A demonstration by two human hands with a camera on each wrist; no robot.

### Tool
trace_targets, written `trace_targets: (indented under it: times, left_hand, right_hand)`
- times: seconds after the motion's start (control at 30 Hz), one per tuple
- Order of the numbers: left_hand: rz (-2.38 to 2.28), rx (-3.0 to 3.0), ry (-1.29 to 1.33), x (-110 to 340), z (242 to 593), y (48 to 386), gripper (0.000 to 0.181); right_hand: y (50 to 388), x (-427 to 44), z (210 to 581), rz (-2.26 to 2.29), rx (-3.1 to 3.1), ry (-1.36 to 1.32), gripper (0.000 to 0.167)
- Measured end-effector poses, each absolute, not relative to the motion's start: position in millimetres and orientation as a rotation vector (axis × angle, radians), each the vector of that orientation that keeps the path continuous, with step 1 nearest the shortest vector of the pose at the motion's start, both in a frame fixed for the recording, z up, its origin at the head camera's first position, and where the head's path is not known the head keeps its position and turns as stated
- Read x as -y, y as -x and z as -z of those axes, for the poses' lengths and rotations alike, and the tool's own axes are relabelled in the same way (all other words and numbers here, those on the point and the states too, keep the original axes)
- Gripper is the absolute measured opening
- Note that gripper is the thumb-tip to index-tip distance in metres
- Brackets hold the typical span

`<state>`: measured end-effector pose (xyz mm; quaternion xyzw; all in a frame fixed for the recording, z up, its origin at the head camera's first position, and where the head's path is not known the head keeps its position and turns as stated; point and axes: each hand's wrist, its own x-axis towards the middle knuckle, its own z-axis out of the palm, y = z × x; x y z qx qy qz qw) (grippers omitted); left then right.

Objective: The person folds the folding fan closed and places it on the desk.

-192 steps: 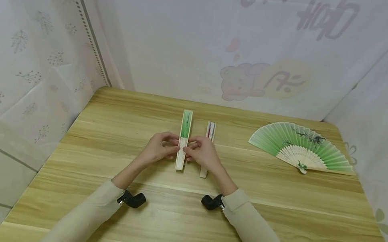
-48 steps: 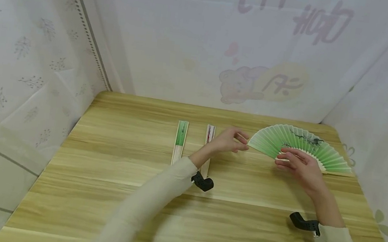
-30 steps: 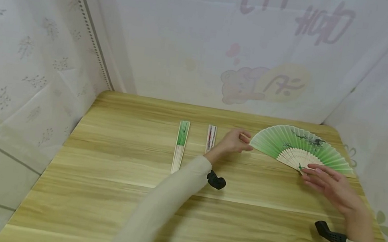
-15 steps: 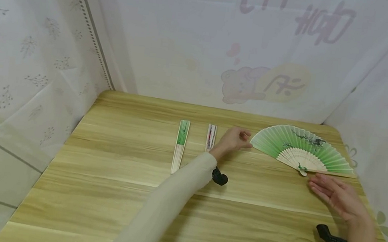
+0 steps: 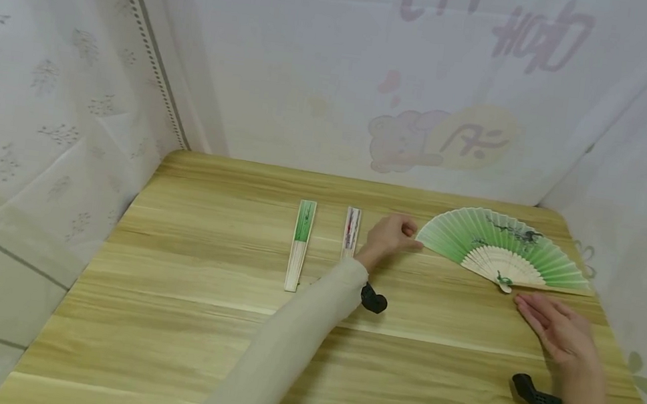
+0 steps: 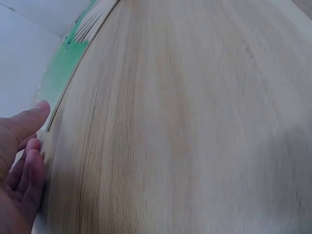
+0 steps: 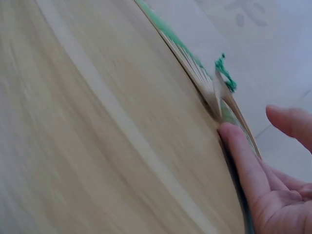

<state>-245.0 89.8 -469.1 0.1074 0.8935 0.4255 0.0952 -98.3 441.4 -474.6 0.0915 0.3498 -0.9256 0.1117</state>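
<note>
An unfolded green-and-white folding fan [image 5: 446, 237] lies on the table at the right, with a dark painted motif, pale ribs and a green tassel at its pivot. My left hand [image 5: 388, 237] is at the fan's left corner. In the left wrist view the thumb [image 6: 34, 117] overlaps that corner, fingers loosely bent below it; whether it touches is unclear. My right hand [image 5: 562, 332] rests just below the fan's lower right edge, fingers extended. In the right wrist view a fingertip [image 7: 229, 130] lies close to the pivot end, thumb raised apart.
Two folded fans lie upright side by side left of my hands: a green one [image 5: 301, 246] and a white one with red and dark marks [image 5: 352, 229], its lower part hidden by my left arm. The wooden table [image 5: 167, 290] meets curtained walls.
Earlier both hands held the folded green fan; now it lies on the table. Both hands have moved right to the open fan. Lately the right hand has shifted slightly left; the left barely moves.
</note>
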Motion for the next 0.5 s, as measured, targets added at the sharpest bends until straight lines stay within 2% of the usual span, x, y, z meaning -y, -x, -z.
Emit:
trace_targets:
  times: [0.2, 0.5]
  left_hand:
    - [-1.178, -2.672, -0.221, -94.5, 469.2, 245.4, 0.035]
    - [-1.145, -2.705, -0.192, -97.5, 469.9, 244.0, 0.031]
  right_hand:
    - [94.6, -430.1, 478.1, 2.843, -0.923, -0.212, 0.037]
    - [105.3, -414.6, 472.6, 2.926, -0.88, -0.496, 0.029]
